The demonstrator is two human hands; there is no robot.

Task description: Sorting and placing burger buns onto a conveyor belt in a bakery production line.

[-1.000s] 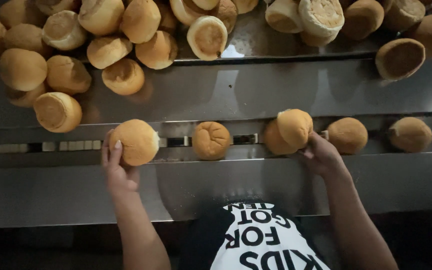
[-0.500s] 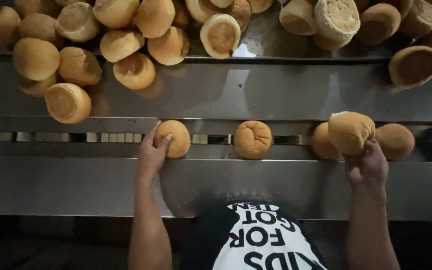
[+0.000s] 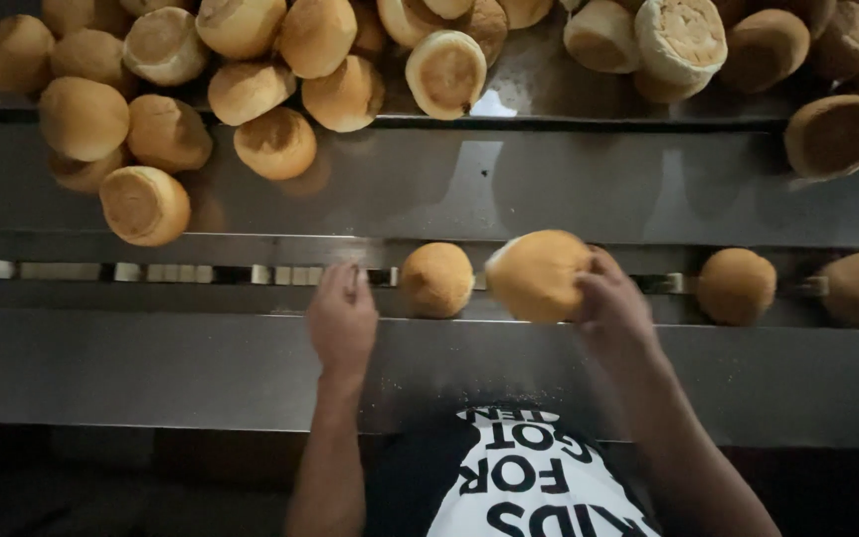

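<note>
Bun (image 3: 537, 275) gripped by right hand (image 3: 613, 308) over the channel; left hand (image 3: 342, 316) empty beside another bun (image 3: 436, 279).

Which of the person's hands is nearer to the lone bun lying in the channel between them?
Left. The left hand rests empty just left of the bun, apart from it. The right hand sits farther right, holding a second bun.

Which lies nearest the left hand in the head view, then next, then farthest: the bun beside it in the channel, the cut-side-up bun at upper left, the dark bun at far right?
From the left hand:
1. Channel bun, just right of it.
2. Cut-side-up bun, up left.
3. Dark bun, far upper right.
</note>
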